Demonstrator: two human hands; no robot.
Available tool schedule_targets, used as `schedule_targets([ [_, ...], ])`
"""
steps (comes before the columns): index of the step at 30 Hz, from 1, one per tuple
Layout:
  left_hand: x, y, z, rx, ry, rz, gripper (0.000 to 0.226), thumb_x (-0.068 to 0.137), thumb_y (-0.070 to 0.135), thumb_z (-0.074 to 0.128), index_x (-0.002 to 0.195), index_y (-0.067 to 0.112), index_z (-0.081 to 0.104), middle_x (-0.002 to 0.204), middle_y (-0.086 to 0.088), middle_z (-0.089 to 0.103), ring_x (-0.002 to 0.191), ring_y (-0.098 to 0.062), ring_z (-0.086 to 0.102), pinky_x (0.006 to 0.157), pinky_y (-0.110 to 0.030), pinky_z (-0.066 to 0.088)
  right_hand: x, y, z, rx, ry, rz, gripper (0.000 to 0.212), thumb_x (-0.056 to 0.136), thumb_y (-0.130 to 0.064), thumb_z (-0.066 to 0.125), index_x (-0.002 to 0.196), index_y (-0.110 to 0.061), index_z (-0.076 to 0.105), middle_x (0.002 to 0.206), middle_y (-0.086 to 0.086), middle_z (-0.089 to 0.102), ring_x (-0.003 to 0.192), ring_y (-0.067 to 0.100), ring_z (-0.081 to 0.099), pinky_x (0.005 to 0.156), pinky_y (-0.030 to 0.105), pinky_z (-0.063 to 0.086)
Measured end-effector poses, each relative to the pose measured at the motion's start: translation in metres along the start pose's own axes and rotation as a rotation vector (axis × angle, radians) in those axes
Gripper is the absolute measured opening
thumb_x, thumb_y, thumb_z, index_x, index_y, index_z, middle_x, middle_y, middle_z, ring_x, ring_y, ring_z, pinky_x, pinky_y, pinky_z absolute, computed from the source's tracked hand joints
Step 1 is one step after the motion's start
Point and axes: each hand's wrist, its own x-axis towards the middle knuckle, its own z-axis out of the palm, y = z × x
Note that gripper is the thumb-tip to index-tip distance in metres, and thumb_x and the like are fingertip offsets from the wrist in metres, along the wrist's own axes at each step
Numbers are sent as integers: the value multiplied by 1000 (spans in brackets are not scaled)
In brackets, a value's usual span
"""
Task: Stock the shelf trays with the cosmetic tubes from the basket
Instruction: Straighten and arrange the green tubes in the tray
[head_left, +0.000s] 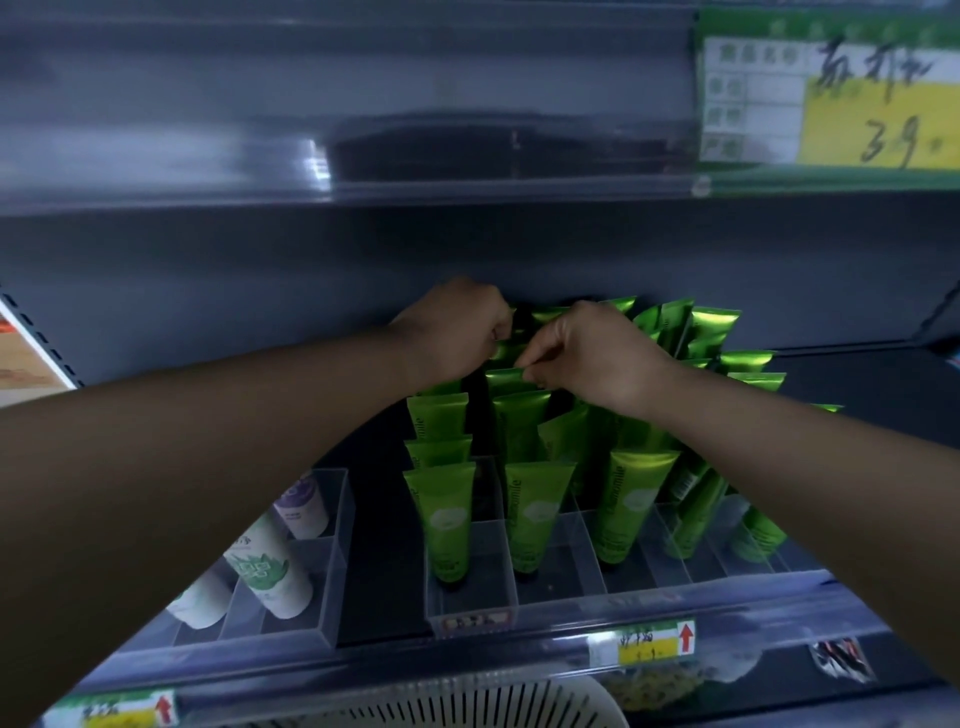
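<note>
Several green cosmetic tubes (535, 514) stand cap-down in rows inside a clear divided shelf tray (631, 574). Both my hands reach to the back of the second row. My left hand (457, 327) is curled, its fingers closed on the crimped top of a green tube (503, 351) at the back. My right hand (592, 358) pinches the crimped top edge of the tube (506, 376) just in front of it. The white slotted basket (467, 706) shows at the bottom edge, below the shelf.
A second clear tray (332, 556) at the left holds white and purple-labelled tubes (267, 569). A dark shelf edge (363, 171) hangs overhead with a green and yellow price sign (831, 98). Price tags (655, 643) line the shelf's front rail.
</note>
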Motion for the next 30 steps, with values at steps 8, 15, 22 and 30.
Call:
schedule_targets([
  [8, -2, 2, -8, 8, -31, -8, 23, 81, 6, 59, 100, 11, 72, 104, -8, 70, 97, -23, 64, 82, -28, 49, -1, -1, -7, -58, -42, 10, 22, 81, -11, 69, 103, -13, 73, 99, 2, 72, 83, 2, 57, 60, -6, 32],
  [15, -8, 11, -32, 1, 13, 5, 29, 82, 12, 62, 111, 10, 67, 113, -7, 68, 105, -22, 61, 86, -27, 45, -14, -8, -35, -6, 53, 9, 22, 81, -8, 69, 102, -12, 73, 99, 5, 73, 93, 10, 65, 79, 9, 42],
  [22, -25, 29, -44, -130, 9, -5, 35, 83, 14, 65, 118, 16, 61, 112, -1, 66, 100, -14, 61, 80, -17, 40, -33, -10, -51, 13, 100, 17, 17, 81, -9, 69, 96, -16, 74, 86, -5, 70, 81, 0, 60, 66, -4, 38],
  [30, -44, 35, -31, -153, -66, 13, 35, 80, 18, 71, 114, 15, 64, 106, -1, 67, 95, -14, 62, 80, -19, 44, -53, -12, -43, -1, 16, 26, 21, 79, -9, 71, 98, -15, 73, 84, -5, 68, 78, 2, 60, 62, -4, 37],
])
